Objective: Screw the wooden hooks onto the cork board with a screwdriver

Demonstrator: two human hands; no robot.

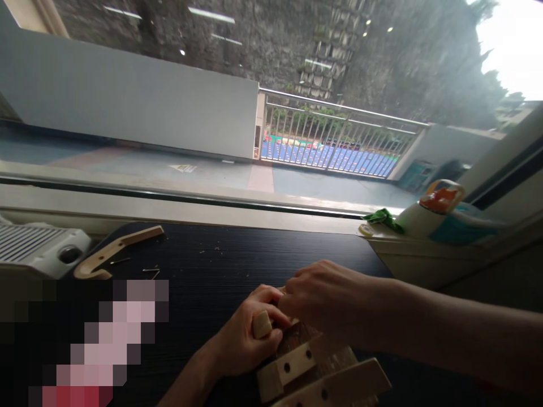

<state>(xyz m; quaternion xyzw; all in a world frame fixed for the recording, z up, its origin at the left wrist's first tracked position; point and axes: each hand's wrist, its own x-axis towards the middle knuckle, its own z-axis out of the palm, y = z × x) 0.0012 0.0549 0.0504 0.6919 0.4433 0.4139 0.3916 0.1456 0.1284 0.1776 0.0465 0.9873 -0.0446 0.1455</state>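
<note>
My left hand (248,339) is closed around a small pale wooden block (262,325) at the top of a wooden assembly (316,373) of drilled blocks and slats near the table's front edge. Just above it, my right hand (328,299) has its fingers curled and pinched at the same spot. What those fingertips hold is hidden. Both hands touch the assembly.
On the dark table (220,265), a curved wooden piece (114,249) lies at the back left with a few small nails (150,271) beside it. A white ribbed device (38,249) sits at the left edge. On the sill at right lie a white bottle (428,212) and green cloth (384,217).
</note>
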